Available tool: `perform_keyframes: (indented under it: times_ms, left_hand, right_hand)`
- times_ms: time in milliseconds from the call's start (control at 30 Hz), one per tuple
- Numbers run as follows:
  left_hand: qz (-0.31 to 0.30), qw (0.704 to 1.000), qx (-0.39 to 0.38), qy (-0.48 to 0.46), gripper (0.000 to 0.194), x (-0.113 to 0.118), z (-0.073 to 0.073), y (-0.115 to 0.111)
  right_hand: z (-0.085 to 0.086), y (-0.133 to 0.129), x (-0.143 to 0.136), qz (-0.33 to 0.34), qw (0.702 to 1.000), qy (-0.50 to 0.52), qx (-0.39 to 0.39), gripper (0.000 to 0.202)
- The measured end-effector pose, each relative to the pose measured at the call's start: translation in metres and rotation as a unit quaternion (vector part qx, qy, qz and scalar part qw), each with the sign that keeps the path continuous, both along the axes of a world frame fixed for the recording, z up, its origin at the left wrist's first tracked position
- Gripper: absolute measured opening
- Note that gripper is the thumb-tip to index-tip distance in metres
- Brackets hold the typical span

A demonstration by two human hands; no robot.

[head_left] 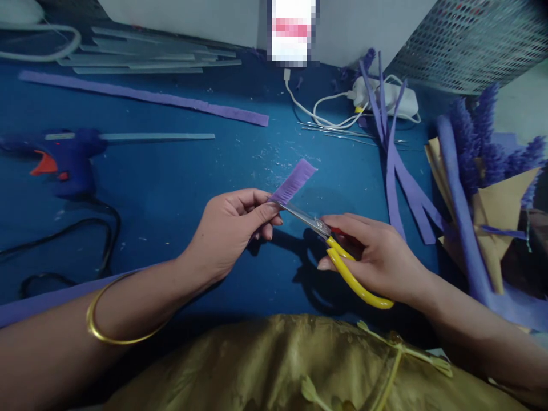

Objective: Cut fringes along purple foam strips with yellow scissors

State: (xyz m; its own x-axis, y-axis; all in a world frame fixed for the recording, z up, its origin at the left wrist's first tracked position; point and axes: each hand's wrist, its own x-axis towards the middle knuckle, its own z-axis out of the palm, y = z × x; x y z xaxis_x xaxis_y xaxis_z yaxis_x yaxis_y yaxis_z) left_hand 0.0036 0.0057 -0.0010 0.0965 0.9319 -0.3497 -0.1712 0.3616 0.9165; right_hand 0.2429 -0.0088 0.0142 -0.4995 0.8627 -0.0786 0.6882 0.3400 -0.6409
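Between the thumb and fingers of my left hand (240, 228) is a short purple strip (296, 181), its edge cut into a fine fringe. The free end of the strip points up and to the right. My right hand (372, 251) grips a pair of scissors (359, 283) with yellow handles. Their metal blades look nearly closed and reach the strip right beside my left fingertips. My left fingers hide the lower end of the strip and the blade tips.
A blue glue gun (77, 162) with a glue stick lies at left, its black cord below. A long purple strip (162, 98) lies behind. More purple strips (391, 160) cross near a white power strip (406, 101). A paper-wrapped purple bouquet (496, 200) stands at right.
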Motion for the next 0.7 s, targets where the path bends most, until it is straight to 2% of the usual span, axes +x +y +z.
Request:
perform_keyframes:
  times_ms: [700]
  left_hand:
    - [-0.003,1.000,-0.009,-0.014,0.004,-0.0008,-0.0005,0.0003]
  right_hand:
    - [0.0045,0.0000,0.0002,0.017,0.999,-0.015,0.028,0.047]
